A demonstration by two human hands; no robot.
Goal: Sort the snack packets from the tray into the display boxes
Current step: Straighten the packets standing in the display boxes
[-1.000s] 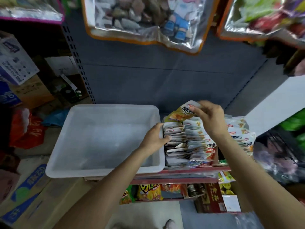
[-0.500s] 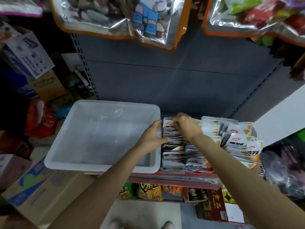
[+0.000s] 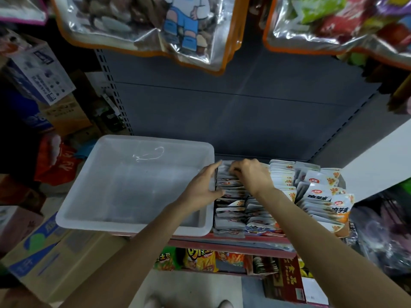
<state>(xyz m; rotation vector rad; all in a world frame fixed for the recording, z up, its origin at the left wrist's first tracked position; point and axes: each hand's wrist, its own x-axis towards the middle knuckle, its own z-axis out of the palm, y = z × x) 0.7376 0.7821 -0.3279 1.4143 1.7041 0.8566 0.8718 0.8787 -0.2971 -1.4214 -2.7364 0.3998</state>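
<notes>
My right hand point(image 3: 251, 175) sits at centre frame, knuckles up, fingers curled down into the far end of the leftmost row of snack packets point(image 3: 231, 203). The fingertips are buried among the packet tops, so I cannot tell whether they pinch a packet or only press on it. My left hand point(image 3: 205, 185) lies just left of it, fingers straight and relaxed, flat against the side of the same row and the right wall of the white tray point(image 3: 133, 223); its thumb rests on a packet edge. It grasps nothing.

The packets stand on edge in several rows, right of centre. The display boxes point(image 3: 215, 216) holding them are almost wholly hidden by the packets; only a dark side wall shows. Print on the packets is mostly too small to read.

Tray and rows sit on a shelf with a red front edge point(image 3: 233, 243), against a grey back panel point(image 3: 222, 112). Below it, orange and green snack bags point(image 3: 200, 260) are partly cut off. Clear hanging bags point(image 3: 155, 25) cross the top of the frame. Cardboard cartons point(image 3: 55, 258) fill the lower left
</notes>
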